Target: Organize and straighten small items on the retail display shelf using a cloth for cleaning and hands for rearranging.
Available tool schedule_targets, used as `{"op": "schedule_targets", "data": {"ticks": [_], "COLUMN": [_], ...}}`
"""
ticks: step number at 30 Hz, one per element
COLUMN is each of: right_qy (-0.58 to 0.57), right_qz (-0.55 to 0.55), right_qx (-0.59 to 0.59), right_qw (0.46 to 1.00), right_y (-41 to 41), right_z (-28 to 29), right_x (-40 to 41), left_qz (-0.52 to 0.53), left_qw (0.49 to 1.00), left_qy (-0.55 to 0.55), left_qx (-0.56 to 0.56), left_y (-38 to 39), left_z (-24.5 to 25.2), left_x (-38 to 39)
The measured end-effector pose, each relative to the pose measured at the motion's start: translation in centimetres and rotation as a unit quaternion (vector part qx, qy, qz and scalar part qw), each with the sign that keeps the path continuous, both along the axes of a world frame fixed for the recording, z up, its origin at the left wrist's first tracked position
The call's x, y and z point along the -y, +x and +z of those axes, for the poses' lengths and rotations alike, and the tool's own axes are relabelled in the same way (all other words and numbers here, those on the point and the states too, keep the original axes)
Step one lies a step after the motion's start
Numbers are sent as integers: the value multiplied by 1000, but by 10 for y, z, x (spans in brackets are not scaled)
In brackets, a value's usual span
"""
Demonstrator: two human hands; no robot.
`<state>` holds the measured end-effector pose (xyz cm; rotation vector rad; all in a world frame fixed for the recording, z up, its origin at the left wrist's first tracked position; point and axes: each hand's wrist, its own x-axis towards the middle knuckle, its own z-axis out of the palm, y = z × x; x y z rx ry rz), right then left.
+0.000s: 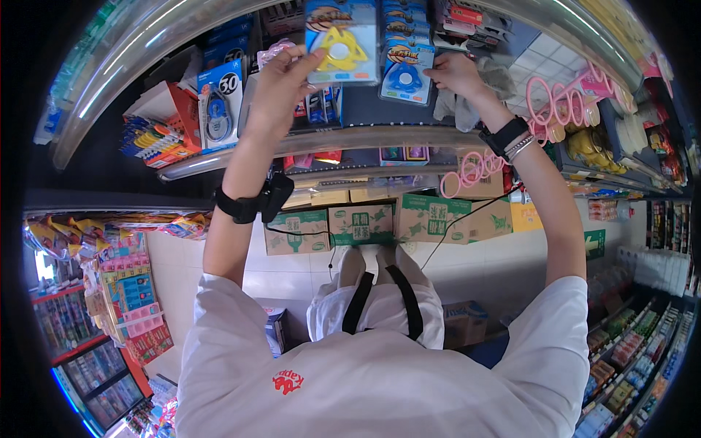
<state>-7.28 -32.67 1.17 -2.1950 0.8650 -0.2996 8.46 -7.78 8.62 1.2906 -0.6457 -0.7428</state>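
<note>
My left hand (285, 82) grips the lower left edge of a blister pack (340, 52) with a yellow, roughly triangular plastic item and a white round centre. The pack is raised in front of the shelf, face towards me. My right hand (457, 72) has thumb and fingertips on the right edge of a similar pack (407, 79), whose item is blue. Behind that blue one, several like packs (405, 24) stand in a row on the dark shelf (361, 107). A grey soft item (463, 109) lies just below my right hand.
Left on the shelf are a correction tape pack (220, 104) and an orange box of pens (164, 142). Pink spiral hooks (553, 104) jut out beside my right forearm. Green-and-brown cartons (361, 223) stand on the floor before my feet. Black cables (465, 216) hang near both arms.
</note>
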Motion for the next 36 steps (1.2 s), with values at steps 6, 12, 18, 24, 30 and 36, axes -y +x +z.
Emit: {"op": "schedule_targets", "data": {"ticks": [6,12,18,24,30,36], "right_qy": [-86,63,-43,-2,296,180], "right_qz": [-10,-43,-39,-8,-62,-50], "right_qx": [97,181,92,50,147,174], "right_qw": [992,980,994,999,942,967], "right_y": [-2,-4,-17,2,28,40], "right_z": [-12,-5,-12,7,-12,-25], "right_x": [9,20,32,12,2,-9], "left_qz": [-48,-31,-11,45,90,26], "left_qw": [994,985,941,883,944,979], "left_qy": [82,85,141,184,136,67], "left_qx": [53,148,306,428,288,192], "left_y": [-36,-40,-51,-48,-33,-28], "left_z": [-35,-77,-98,-98,-107,-112], "left_x": [21,60,79,80,130,143]}}
